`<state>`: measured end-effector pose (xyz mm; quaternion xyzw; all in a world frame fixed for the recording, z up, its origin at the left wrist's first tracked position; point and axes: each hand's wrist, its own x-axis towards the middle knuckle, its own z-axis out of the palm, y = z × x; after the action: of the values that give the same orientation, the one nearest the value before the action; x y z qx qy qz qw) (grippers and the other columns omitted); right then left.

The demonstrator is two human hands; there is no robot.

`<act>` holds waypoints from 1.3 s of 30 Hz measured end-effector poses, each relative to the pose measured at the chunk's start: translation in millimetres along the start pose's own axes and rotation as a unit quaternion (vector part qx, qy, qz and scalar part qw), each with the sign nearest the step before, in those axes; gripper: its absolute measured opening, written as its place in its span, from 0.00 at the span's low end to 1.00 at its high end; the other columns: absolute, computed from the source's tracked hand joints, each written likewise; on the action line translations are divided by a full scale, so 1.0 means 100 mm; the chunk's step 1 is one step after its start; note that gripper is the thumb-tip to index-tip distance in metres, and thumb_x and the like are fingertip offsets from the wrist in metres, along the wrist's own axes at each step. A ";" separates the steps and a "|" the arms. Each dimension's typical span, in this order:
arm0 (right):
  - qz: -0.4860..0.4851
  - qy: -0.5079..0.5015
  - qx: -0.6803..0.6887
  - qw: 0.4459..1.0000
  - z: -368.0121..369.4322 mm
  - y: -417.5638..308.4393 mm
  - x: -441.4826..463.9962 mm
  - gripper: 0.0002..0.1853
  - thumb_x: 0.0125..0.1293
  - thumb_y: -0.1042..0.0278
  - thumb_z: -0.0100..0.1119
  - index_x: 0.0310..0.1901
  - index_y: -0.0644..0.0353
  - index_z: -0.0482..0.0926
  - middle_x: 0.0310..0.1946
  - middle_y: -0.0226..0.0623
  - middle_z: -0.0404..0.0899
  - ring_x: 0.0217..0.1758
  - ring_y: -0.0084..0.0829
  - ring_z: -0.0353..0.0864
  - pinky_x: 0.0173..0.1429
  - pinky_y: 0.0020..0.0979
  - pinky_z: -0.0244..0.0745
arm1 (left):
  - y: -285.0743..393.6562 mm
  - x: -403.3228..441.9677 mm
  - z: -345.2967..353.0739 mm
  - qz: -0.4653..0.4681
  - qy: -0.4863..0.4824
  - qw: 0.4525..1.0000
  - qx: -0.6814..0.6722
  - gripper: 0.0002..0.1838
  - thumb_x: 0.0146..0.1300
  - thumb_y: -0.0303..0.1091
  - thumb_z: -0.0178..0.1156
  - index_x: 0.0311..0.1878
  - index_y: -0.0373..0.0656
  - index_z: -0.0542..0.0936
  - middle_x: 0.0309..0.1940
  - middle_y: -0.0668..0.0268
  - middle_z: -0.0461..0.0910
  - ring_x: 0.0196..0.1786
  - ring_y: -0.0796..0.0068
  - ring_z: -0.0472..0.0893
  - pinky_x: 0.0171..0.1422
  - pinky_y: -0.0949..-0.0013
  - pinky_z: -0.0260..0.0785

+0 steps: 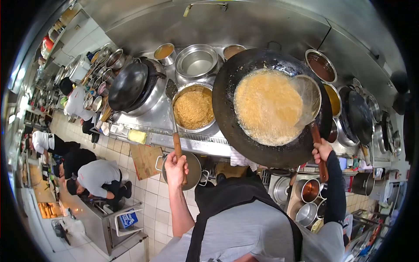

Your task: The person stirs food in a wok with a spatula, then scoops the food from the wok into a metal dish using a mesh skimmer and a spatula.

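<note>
A large black wok (227, 126) holds bubbling yellow-orange food in liquid (266, 105). My right hand (323, 153) grips the wooden handle of a round metal strainer (309, 98), whose head lies at the right edge of the bubbling food. My left hand (178, 168) is closed around the wooden handle of a long metal spatula (171, 91). The spatula's blade is up beside the left rim of a metal pot filled with yellowish-brown food (193, 107), left of the wok.
Behind the filled pot stands a pot of clear liquid (196, 62). More woks (128, 85) are at the left, another (360, 114) at the right. A sauce pot (321, 66) sits back right. Several people (98, 178) work at the left. A two-handled pot (192, 168) is below the counter.
</note>
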<state>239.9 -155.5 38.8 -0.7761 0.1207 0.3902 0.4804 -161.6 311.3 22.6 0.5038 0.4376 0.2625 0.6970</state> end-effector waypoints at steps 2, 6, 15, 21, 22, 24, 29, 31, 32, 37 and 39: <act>0.056 -0.093 0.063 0.992 0.13 0.02 -0.03 0.12 0.75 0.68 0.48 0.57 0.53 0.66 0.25 0.35 0.69 0.14 0.21 0.61 0.14 0.31 0.61 | -0.03 -0.03 0.11 -0.003 0.014 1.000 -0.002 0.19 0.69 0.22 0.62 0.60 0.31 0.69 0.28 0.68 0.75 0.22 0.82 0.72 0.20 0.76 0.65; 0.093 -0.235 0.161 0.954 0.49 0.01 -0.08 0.11 0.77 0.67 0.51 0.57 0.52 0.66 0.24 0.28 0.65 0.17 0.18 0.59 0.18 0.25 0.56 | -0.09 -0.13 0.33 0.002 0.032 0.999 -0.004 0.15 0.70 0.23 0.62 0.56 0.34 0.72 0.27 0.68 0.75 0.22 0.81 0.73 0.20 0.76 0.64; 0.081 -0.375 0.225 0.896 1.07 -0.01 0.32 0.11 0.77 0.69 0.52 0.58 0.52 0.67 0.26 0.25 0.65 0.19 0.16 0.59 0.19 0.24 0.57 | -0.14 -0.31 0.52 0.012 0.044 0.999 -0.001 0.14 0.70 0.22 0.61 0.57 0.34 0.73 0.26 0.68 0.75 0.21 0.80 0.72 0.19 0.76 0.63; 0.074 -0.442 0.257 0.856 1.32 -0.02 0.46 0.10 0.79 0.66 0.52 0.57 0.56 0.69 0.27 0.24 0.64 0.19 0.15 0.59 0.19 0.23 0.57 | -0.08 -0.41 0.60 0.017 0.061 0.998 0.002 0.16 0.69 0.22 0.61 0.58 0.33 0.73 0.25 0.68 0.75 0.21 0.80 0.72 0.19 0.76 0.63; 0.084 -0.451 0.270 0.847 1.35 -0.02 0.50 0.10 0.79 0.65 0.52 0.56 0.56 0.69 0.27 0.24 0.64 0.19 0.15 0.59 0.19 0.23 0.57 | -0.09 -0.42 0.60 0.016 0.060 0.998 -0.001 0.17 0.69 0.21 0.61 0.58 0.33 0.73 0.25 0.67 0.75 0.21 0.80 0.72 0.19 0.76 0.63; 0.102 -0.468 0.295 0.827 1.43 -0.04 0.56 0.09 0.79 0.65 0.53 0.55 0.57 0.70 0.27 0.24 0.64 0.19 0.14 0.58 0.19 0.23 0.57 | -0.10 -0.41 0.59 0.013 0.059 0.998 -0.008 0.17 0.68 0.21 0.62 0.59 0.33 0.73 0.26 0.67 0.75 0.21 0.80 0.72 0.19 0.75 0.64; 0.062 -0.481 0.324 0.812 1.51 -0.07 0.74 0.09 0.79 0.66 0.52 0.55 0.58 0.70 0.28 0.22 0.63 0.19 0.13 0.58 0.20 0.22 0.57 | -0.16 -0.38 0.58 0.019 0.031 0.999 -0.002 0.18 0.69 0.21 0.60 0.60 0.31 0.70 0.27 0.67 0.75 0.21 0.81 0.72 0.19 0.76 0.65; 0.058 -0.467 0.337 0.816 1.42 -0.09 0.70 0.09 0.79 0.66 0.52 0.56 0.58 0.70 0.28 0.22 0.62 0.19 0.13 0.58 0.19 0.22 0.57 | -0.16 -0.39 0.59 0.017 0.025 1.000 0.003 0.18 0.70 0.21 0.61 0.60 0.31 0.70 0.27 0.68 0.75 0.21 0.81 0.72 0.19 0.76 0.65; 0.055 -0.464 0.341 0.816 1.39 -0.14 0.69 0.10 0.79 0.67 0.52 0.56 0.58 0.70 0.28 0.23 0.62 0.19 0.13 0.58 0.19 0.22 0.57 | -0.15 -0.39 0.59 0.016 0.025 1.000 0.002 0.19 0.70 0.22 0.61 0.60 0.31 0.69 0.27 0.68 0.75 0.21 0.82 0.72 0.19 0.76 0.65; -0.008 -0.365 0.322 0.874 1.23 -0.09 0.57 0.10 0.79 0.64 0.53 0.55 0.58 0.71 0.28 0.23 0.64 0.18 0.15 0.59 0.17 0.23 0.57 | -0.09 -0.51 0.57 0.019 0.030 0.999 0.021 0.21 0.69 0.23 0.61 0.62 0.30 0.70 0.28 0.67 0.75 0.22 0.81 0.73 0.20 0.76 0.66; -0.031 -0.348 0.293 0.890 1.26 -0.20 0.58 0.10 0.79 0.64 0.53 0.54 0.58 0.71 0.28 0.24 0.65 0.18 0.16 0.60 0.17 0.23 0.57 | -0.11 -0.54 0.55 0.018 0.042 0.999 0.020 0.21 0.69 0.23 0.62 0.63 0.30 0.69 0.28 0.67 0.75 0.22 0.81 0.73 0.20 0.76 0.66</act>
<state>228.1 -28.7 -19.7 -0.4180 0.0304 0.5674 0.7088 -140.8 237.7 37.4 0.5140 0.4630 0.2868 0.6627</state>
